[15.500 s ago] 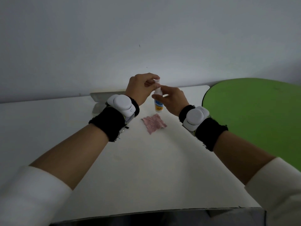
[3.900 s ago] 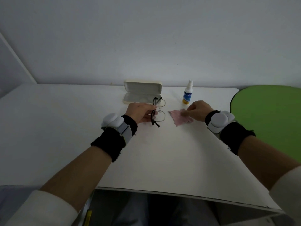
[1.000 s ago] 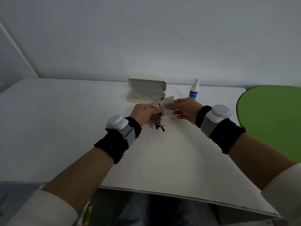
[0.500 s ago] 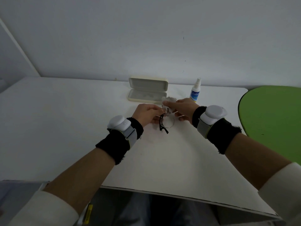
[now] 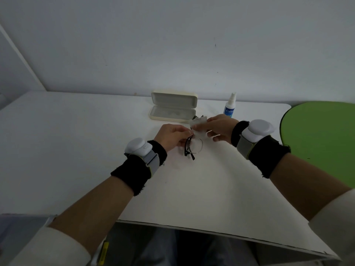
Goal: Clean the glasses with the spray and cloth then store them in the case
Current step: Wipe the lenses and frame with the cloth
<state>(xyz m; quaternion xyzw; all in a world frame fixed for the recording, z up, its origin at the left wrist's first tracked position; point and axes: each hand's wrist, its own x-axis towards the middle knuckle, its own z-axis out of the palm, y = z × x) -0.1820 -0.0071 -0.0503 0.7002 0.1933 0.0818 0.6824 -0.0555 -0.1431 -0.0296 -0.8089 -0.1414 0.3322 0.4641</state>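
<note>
Glasses gripped by left hand, right hand pinching cloth on them, spray bottle label partly reads "Cail"

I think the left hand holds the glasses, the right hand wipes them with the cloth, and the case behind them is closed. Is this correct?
Not quite. In the head view the case is open, with its lid standing up and its tray empty. The rest is right: the left hand holds the glasses and the right hand presses the cloth on them.
</note>
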